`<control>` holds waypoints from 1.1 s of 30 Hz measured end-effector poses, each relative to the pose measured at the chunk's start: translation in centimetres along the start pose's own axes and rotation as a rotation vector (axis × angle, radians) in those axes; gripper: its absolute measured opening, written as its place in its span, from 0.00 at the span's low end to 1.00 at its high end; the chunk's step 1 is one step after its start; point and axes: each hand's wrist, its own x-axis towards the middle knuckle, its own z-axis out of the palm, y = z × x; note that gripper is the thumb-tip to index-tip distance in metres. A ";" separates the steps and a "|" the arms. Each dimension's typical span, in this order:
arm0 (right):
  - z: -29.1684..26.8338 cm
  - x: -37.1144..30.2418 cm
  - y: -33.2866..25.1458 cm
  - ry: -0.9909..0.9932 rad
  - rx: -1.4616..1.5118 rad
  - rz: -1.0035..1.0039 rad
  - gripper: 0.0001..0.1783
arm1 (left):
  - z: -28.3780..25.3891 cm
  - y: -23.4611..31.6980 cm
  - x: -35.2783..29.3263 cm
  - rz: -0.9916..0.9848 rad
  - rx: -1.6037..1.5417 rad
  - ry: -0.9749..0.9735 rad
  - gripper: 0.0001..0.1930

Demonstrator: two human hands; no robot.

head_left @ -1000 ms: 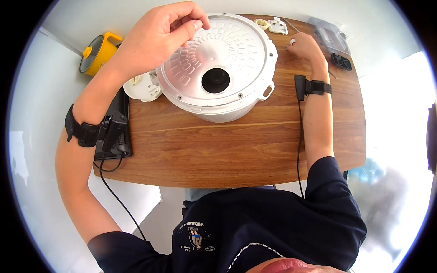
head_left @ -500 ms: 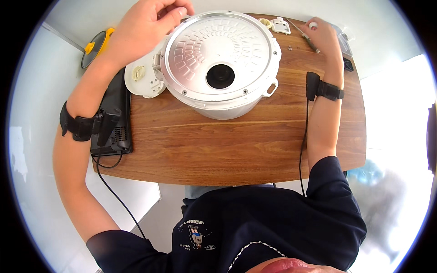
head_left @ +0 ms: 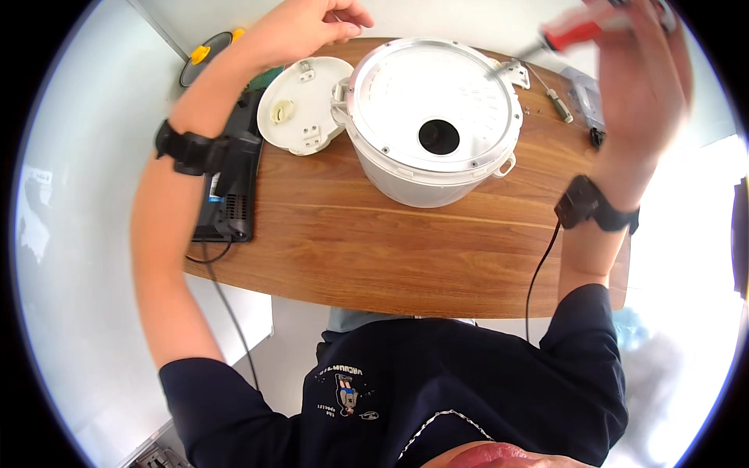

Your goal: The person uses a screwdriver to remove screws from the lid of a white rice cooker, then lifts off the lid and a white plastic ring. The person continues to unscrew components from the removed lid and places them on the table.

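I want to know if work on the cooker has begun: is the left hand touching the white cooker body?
Apart. The head view shows the left hand raised beyond the cooker body, tabletop visible between them.

Clear plastic bag (head_left: pixel 583 97), table's far-right edge.

Wooden table (head_left: pixel 351 249) bears white cooker (head_left: pixel 433 125); round lid (head_left: pixel 300 105); black device (head_left: pixel 234 187).

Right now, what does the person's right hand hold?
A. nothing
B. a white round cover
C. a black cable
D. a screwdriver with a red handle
D: the right hand is raised above the table and grips a red-handled screwdriver.
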 end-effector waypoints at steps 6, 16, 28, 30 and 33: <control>4.6 3.8 4.8 -0.387 0.006 0.184 0.22 | 0.8 -4.4 1.1 0.214 -0.189 0.195 0.12; 8.6 0.2 2.6 -0.492 0.172 0.327 0.22 | 4.3 -3.3 -4.3 0.164 -0.258 0.260 0.10; 7.9 -1.6 -2.3 -0.375 0.094 0.253 0.33 | 4.0 -0.9 -6.3 0.519 -0.336 -0.022 0.13; 7.7 -1.8 -2.4 -0.338 0.025 0.167 0.29 | 4.1 -0.8 -6.6 0.534 -0.225 0.002 0.15; 5.0 -0.9 -3.3 -0.421 -0.122 0.078 0.25 | 4.7 -0.2 -6.7 0.543 -0.146 0.025 0.13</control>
